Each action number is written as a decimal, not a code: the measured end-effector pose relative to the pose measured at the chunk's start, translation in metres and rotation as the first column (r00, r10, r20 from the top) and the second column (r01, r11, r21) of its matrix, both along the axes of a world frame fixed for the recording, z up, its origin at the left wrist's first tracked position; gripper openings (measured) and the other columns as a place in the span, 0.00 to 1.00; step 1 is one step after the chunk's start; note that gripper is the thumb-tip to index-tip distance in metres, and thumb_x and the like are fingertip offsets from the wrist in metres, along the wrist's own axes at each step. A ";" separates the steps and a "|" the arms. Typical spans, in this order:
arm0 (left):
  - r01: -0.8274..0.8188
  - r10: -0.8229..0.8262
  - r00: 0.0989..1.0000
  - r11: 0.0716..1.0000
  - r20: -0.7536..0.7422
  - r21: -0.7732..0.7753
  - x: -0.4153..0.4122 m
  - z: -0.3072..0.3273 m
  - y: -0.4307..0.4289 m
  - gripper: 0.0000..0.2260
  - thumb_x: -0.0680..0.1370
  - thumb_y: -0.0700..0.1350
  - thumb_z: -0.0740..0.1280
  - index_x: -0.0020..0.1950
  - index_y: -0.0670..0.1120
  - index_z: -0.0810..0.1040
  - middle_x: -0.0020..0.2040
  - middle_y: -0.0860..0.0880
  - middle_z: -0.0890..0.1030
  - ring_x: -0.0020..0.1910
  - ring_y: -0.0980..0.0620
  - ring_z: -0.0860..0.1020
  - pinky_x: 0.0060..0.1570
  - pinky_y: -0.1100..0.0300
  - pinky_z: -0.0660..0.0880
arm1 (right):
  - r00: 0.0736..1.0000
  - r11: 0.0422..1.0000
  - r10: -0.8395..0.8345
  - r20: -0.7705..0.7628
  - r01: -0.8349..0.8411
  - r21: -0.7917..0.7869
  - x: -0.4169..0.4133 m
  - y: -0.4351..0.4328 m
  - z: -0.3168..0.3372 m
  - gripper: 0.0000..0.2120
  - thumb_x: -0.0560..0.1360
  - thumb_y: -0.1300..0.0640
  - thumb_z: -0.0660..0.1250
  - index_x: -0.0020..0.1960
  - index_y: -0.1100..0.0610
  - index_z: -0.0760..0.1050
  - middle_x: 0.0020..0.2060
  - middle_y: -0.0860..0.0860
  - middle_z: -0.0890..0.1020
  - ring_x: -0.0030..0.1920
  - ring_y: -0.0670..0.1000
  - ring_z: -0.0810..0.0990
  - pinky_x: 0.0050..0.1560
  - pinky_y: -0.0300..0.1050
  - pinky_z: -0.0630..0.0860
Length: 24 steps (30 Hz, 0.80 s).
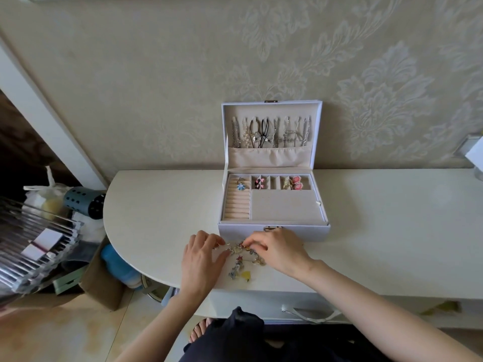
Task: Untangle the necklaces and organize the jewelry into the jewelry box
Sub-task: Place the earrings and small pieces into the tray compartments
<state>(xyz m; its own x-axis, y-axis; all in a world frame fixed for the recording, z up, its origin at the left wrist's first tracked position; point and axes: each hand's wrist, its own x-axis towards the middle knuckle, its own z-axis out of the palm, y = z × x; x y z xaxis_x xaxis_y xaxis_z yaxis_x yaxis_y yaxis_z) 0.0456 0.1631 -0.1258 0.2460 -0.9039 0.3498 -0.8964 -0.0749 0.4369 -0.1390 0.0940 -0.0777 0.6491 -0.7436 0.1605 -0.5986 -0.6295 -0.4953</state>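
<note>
An open white jewelry box (274, 232) stands on the white table (167, 205) against the wall. Several necklaces (269, 131) hang inside its lid. Small earrings lie in the tray's back compartments: blue (240, 186), dark pink (258, 183), pink (297, 183). A tangled pile of small jewelry (241, 261) lies on the table just in front of the box. My left hand (202, 257) pinches the pile's left side with curled fingers. My right hand (277, 250) pinches its top right part. Fingers hide part of the pile.
The tray's large flat compartment (286, 206) and ring rolls (237, 207) hold nothing. Left of the table's rounded end are a metal rack (34, 244), a teal holder (85, 202), a cardboard box (102, 286) and a blue bottle (117, 262). A drawer handle (311, 313) sits below the table edge.
</note>
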 end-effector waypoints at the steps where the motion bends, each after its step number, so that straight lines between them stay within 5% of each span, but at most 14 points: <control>1: 0.023 -0.023 0.999 1.000 0.032 0.003 -0.002 0.000 0.000 0.11 0.65 0.45 0.78 0.43 0.47 0.81 0.40 0.49 0.76 0.39 0.45 0.75 0.37 0.56 0.71 | 0.999 0.999 0.036 -0.023 -0.037 -0.018 0.006 -0.001 0.001 0.10 0.79 0.55 0.63 0.56 0.48 0.81 0.41 0.47 0.85 0.41 0.49 0.82 0.44 0.38 0.72; 7: 0.050 -0.050 0.998 0.999 0.044 -0.001 -0.002 -0.001 -0.005 0.13 0.62 0.46 0.80 0.41 0.46 0.80 0.40 0.48 0.75 0.39 0.44 0.75 0.37 0.58 0.70 | 0.968 0.983 0.131 -0.213 -0.154 -0.096 0.027 -0.010 0.002 0.15 0.79 0.58 0.59 0.61 0.50 0.78 0.52 0.51 0.84 0.53 0.54 0.80 0.55 0.46 0.74; 12: 0.077 -0.076 0.995 0.997 0.070 -0.012 -0.002 0.000 -0.008 0.15 0.60 0.45 0.81 0.39 0.47 0.78 0.38 0.49 0.77 0.37 0.45 0.76 0.33 0.55 0.72 | 0.935 0.961 0.130 -0.329 -0.201 -0.192 0.028 -0.009 -0.008 0.10 0.75 0.63 0.59 0.51 0.58 0.78 0.35 0.58 0.82 0.38 0.61 0.79 0.35 0.47 0.68; 14: 0.078 -0.076 0.993 0.997 0.091 -0.020 -0.003 0.002 -0.006 0.16 0.59 0.45 0.82 0.38 0.47 0.76 0.36 0.51 0.78 0.35 0.46 0.75 0.32 0.55 0.73 | 0.936 0.943 0.156 -0.315 -0.236 -0.236 0.029 -0.009 -0.010 0.07 0.74 0.63 0.61 0.47 0.60 0.78 0.31 0.59 0.80 0.34 0.61 0.79 0.32 0.46 0.65; 17: 0.070 -0.068 0.996 0.997 0.053 -0.037 -0.005 0.003 -0.003 0.15 0.62 0.42 0.80 0.37 0.48 0.75 0.34 0.54 0.80 0.34 0.48 0.75 0.33 0.56 0.72 | 0.985 0.960 0.112 -0.134 -0.142 -0.241 0.026 -0.008 -0.013 0.08 0.74 0.59 0.64 0.46 0.55 0.82 0.33 0.55 0.83 0.34 0.57 0.81 0.34 0.43 0.74; 19: 0.052 -0.054 0.998 0.996 -0.014 -0.073 -0.006 0.007 -0.002 0.13 0.65 0.41 0.79 0.38 0.48 0.75 0.35 0.55 0.79 0.34 0.50 0.75 0.35 0.58 0.70 | 0.997 0.991 0.025 0.074 -0.015 -0.131 0.022 -0.005 -0.004 0.07 0.75 0.56 0.67 0.49 0.53 0.83 0.37 0.48 0.85 0.32 0.47 0.81 0.36 0.35 0.74; 21: 0.054 -0.069 0.991 0.990 -0.114 -0.134 -0.008 0.014 -0.002 0.10 0.69 0.38 0.75 0.42 0.47 0.76 0.37 0.55 0.78 0.34 0.54 0.75 0.36 0.60 0.71 | 0.976 0.990 -0.052 0.213 0.023 0.139 0.016 -0.005 0.006 0.08 0.76 0.57 0.67 0.53 0.56 0.82 0.39 0.45 0.84 0.30 0.39 0.78 0.37 0.30 0.72; 24: 0.106 -0.176 0.931 0.968 -0.318 -0.226 -0.015 0.035 -0.007 0.05 0.76 0.36 0.66 0.47 0.45 0.76 0.43 0.51 0.76 0.37 0.58 0.78 0.37 0.66 0.74 | 0.898 0.897 -0.213 0.386 0.023 0.442 0.007 -0.012 0.021 0.04 0.76 0.61 0.66 0.48 0.60 0.79 0.34 0.46 0.80 0.31 0.40 0.76 0.38 0.35 0.74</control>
